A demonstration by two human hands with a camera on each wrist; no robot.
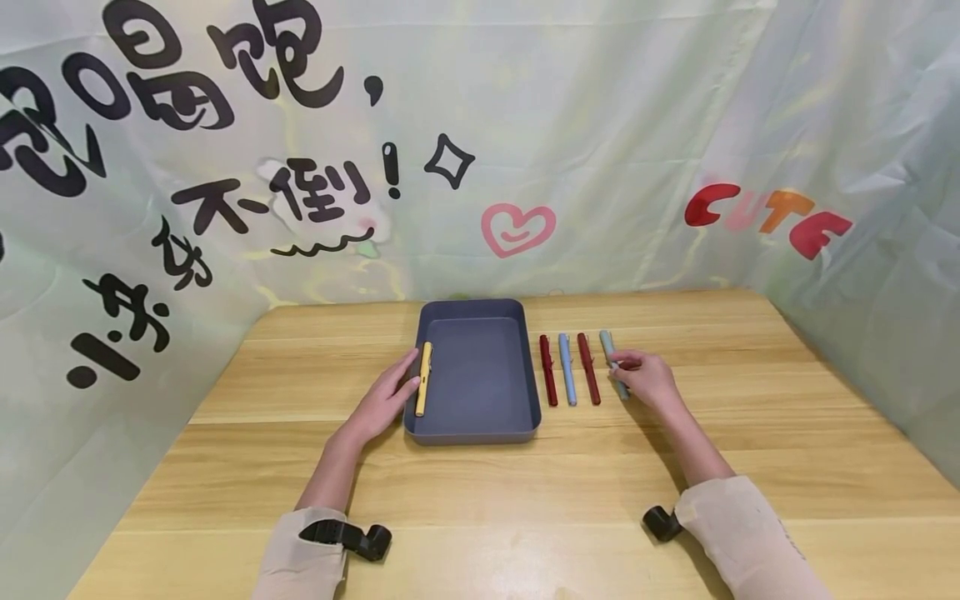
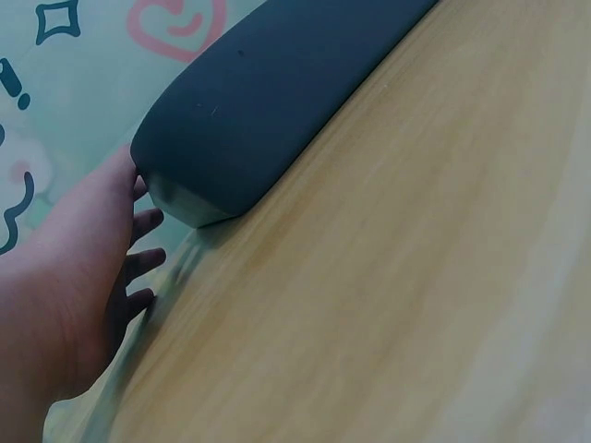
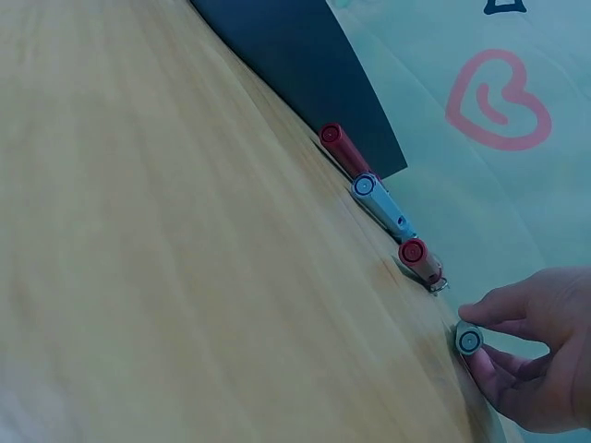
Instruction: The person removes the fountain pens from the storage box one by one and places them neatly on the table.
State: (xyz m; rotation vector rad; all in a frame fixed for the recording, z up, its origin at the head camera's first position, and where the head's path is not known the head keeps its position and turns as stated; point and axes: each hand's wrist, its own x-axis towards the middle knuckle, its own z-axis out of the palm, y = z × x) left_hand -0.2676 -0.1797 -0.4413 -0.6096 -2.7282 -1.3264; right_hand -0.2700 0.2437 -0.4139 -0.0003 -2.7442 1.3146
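Observation:
A dark grey-blue tray stands on the table, and a yellow pen lies inside along its left wall. My left hand rests against the tray's left side with fingers extended and the thumb over the rim; the left wrist view shows the fingers spread beside its wall. To the right of the tray, my right hand pinches a grey-green pen between thumb and fingers, close over the table. In the right wrist view that pen points end-on at the camera.
Between tray and right hand lie a dark red pen, a light blue pen and another dark red pen, side by side. A printed curtain hangs behind the wooden table. Each sleeve has a black wrist camera.

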